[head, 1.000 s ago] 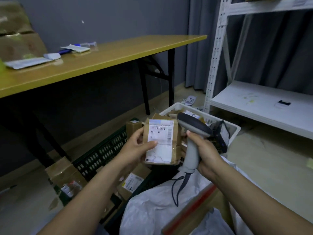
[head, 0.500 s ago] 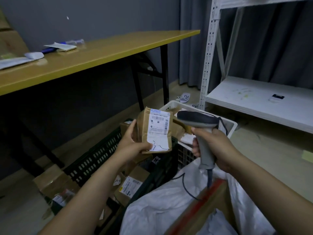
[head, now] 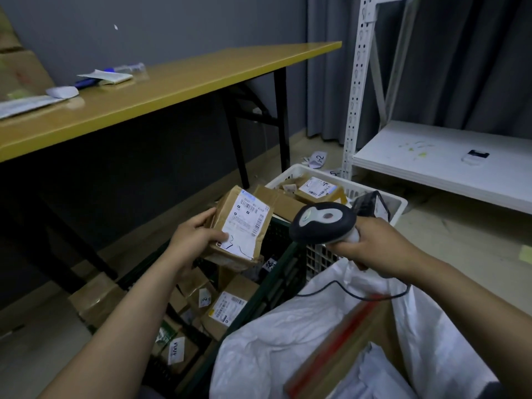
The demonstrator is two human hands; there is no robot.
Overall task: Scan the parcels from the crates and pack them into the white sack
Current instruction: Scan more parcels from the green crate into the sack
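Note:
My left hand (head: 192, 239) holds a brown cardboard parcel (head: 240, 226) with a white barcode label, tilted with the label facing right, above the dark green crate (head: 277, 280). My right hand (head: 371, 247) grips a grey and black barcode scanner (head: 322, 221) whose head points left at the parcel, a short gap away. Its black cable hangs down over the white sack (head: 288, 335), which stands open at the lower right with a long cardboard box with red tape (head: 342, 349) inside. A white crate (head: 394, 203) behind the scanner holds more labelled parcels.
Several brown parcels fill the green crate below my left arm. A yellow table (head: 178, 84) with papers and pens stands at the left. A white metal shelf rack (head: 437, 156) stands at the right, with paper scraps on the floor near its post.
The scanner has tipped from upright to level, its head now aimed at the label. My left hand has turned the parcel so its label faces the scanner.

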